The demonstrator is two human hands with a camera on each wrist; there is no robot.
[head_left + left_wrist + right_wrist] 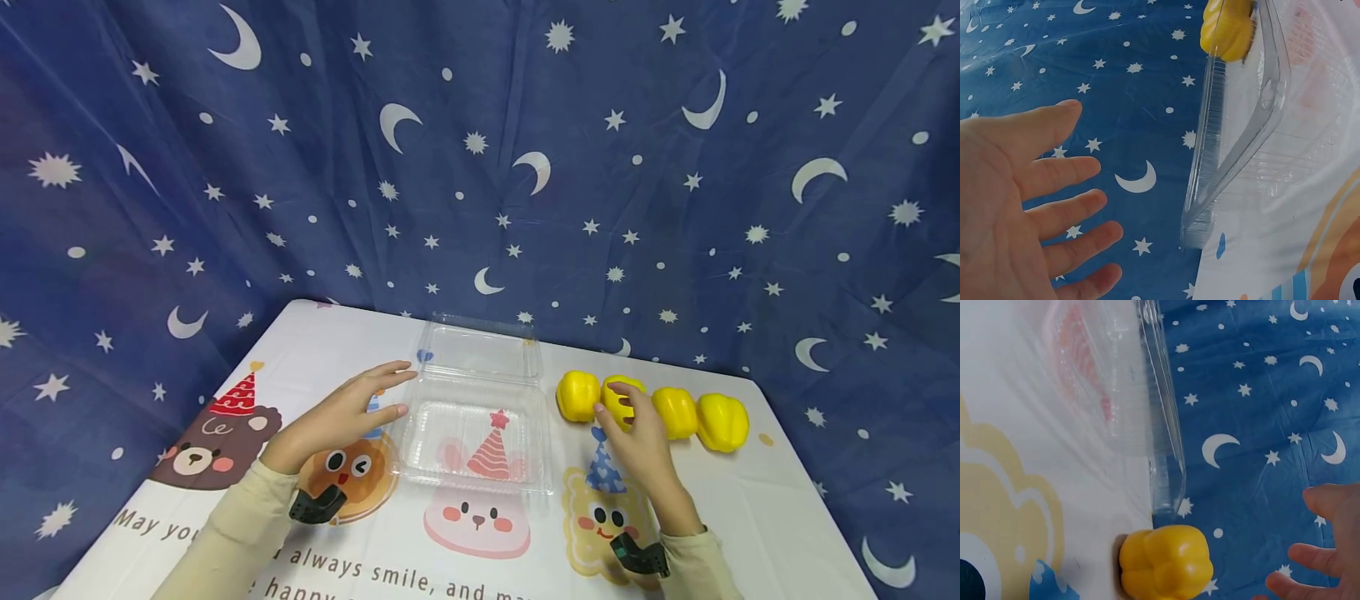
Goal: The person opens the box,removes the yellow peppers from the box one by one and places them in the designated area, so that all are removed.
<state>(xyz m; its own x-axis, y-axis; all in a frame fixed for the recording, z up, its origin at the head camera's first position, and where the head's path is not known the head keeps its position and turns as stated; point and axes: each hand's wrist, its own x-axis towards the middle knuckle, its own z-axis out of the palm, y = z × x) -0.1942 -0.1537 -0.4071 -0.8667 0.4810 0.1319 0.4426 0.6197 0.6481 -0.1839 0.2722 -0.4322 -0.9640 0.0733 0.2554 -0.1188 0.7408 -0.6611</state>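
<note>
A clear plastic clamshell box point(472, 479) lies with its lid folded back on the table. My left hand point(341, 421) is at the box's left side with fingers spread, and in the left wrist view its palm point(997, 206) holds nothing. Several yellow bell peppers stand in a row right of the box: the leftmost pepper point(577, 397), a second pepper point(624, 388), a third point(675, 412) and the rightmost point(723, 422). My right hand point(643, 442) overlaps the second pepper in the head view, its fingers loosely bent and apart. The right wrist view shows one pepper point(1166, 562) left of the fingers.
A white printed tablecloth point(757, 517) with cartoon figures and lettering covers the table. Behind the table's far edge hangs a blue curtain point(450, 167) with moons and stars. Dark straps point(318, 505) sit on both wrists.
</note>
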